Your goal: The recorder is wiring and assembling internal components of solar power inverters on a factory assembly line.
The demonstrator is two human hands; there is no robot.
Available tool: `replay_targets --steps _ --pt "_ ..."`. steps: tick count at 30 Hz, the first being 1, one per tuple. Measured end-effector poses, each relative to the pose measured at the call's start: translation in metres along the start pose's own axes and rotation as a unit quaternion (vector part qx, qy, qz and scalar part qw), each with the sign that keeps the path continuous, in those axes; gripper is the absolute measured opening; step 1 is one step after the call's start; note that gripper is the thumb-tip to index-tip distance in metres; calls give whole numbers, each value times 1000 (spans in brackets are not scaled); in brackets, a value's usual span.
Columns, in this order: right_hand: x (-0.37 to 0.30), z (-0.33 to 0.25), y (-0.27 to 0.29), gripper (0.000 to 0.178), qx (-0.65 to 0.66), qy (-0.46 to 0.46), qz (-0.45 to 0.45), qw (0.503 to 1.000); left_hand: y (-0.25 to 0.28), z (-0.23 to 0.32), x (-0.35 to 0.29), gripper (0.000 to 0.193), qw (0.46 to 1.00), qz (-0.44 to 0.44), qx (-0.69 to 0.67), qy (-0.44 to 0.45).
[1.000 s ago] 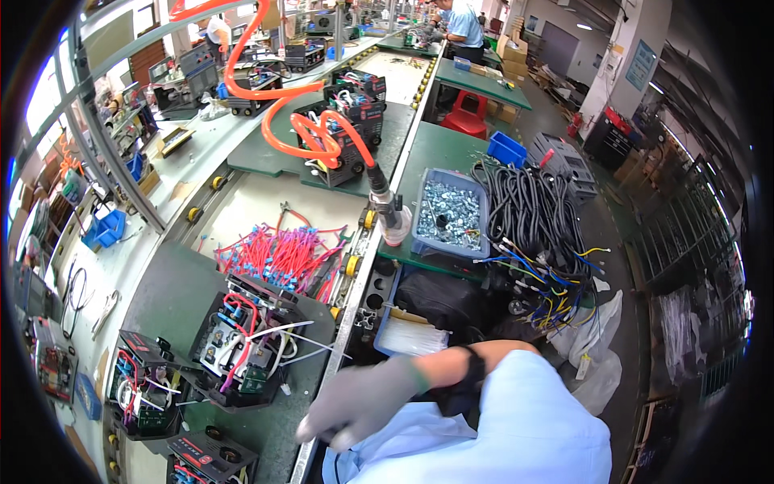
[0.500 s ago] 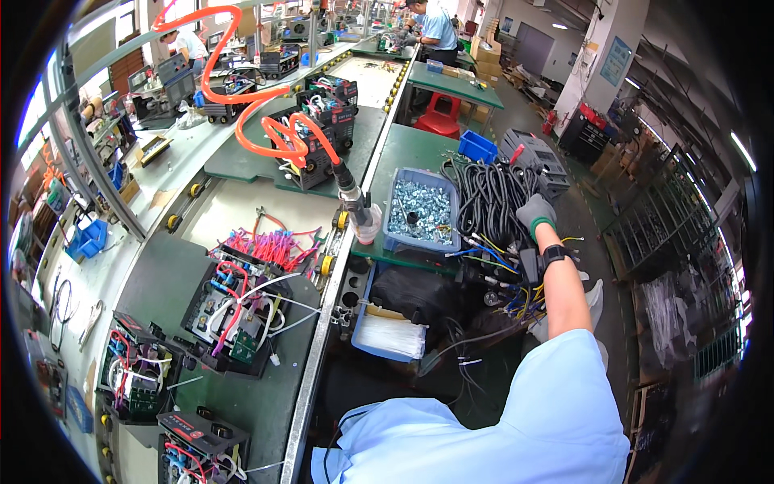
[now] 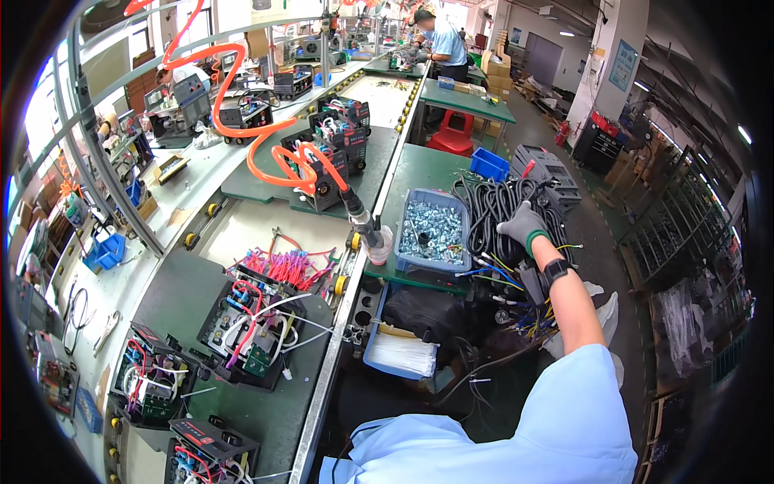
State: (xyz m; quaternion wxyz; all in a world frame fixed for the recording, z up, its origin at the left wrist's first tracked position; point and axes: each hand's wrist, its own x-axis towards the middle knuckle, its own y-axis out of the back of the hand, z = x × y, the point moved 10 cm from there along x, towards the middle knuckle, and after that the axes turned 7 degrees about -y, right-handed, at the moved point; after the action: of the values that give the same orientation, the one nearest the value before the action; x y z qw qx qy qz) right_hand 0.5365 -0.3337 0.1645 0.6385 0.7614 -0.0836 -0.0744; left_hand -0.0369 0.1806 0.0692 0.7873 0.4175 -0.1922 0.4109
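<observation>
My right hand [image 3: 524, 227], in a grey glove with a green cuff, lies over a heap of black cables [image 3: 488, 211]. Its fingers stretch left with the thumb apart, and it touches or hovers just above the coils; which of these I cannot tell. Loose coloured wire ends [image 3: 508, 278] hang from the heap on the near side. Left of the cables, a blue-grey bin [image 3: 432, 264] holds many small metal fasteners. A power screwdriver [image 3: 364, 224] hangs beside the bin on an orange coiled hose [image 3: 256, 153]. My left hand is out of view.
Opened electrical units [image 3: 254, 323] with wires stand on green boards along the line at left. Red and purple wires [image 3: 286, 268] lie behind them. A blue tray [image 3: 401, 352] of white ties sits below the bin. A grey machine [image 3: 548, 173] stands beyond the cables. Another person [image 3: 445, 44] works far ahead.
My right hand has shifted left across the cable heap, and its fingers now reach out to the left. The whole view has turned slightly, so the bench appears lower and further right.
</observation>
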Motion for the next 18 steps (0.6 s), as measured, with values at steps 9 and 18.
replay_targets --steps 9,18 --pt "50 54 0 40 550 112 23 827 55 32 -13 41 998 31 -22 47" --pt "2 100 124 39 811 182 -102 547 92 72 -13 43 992 62 -58 89"
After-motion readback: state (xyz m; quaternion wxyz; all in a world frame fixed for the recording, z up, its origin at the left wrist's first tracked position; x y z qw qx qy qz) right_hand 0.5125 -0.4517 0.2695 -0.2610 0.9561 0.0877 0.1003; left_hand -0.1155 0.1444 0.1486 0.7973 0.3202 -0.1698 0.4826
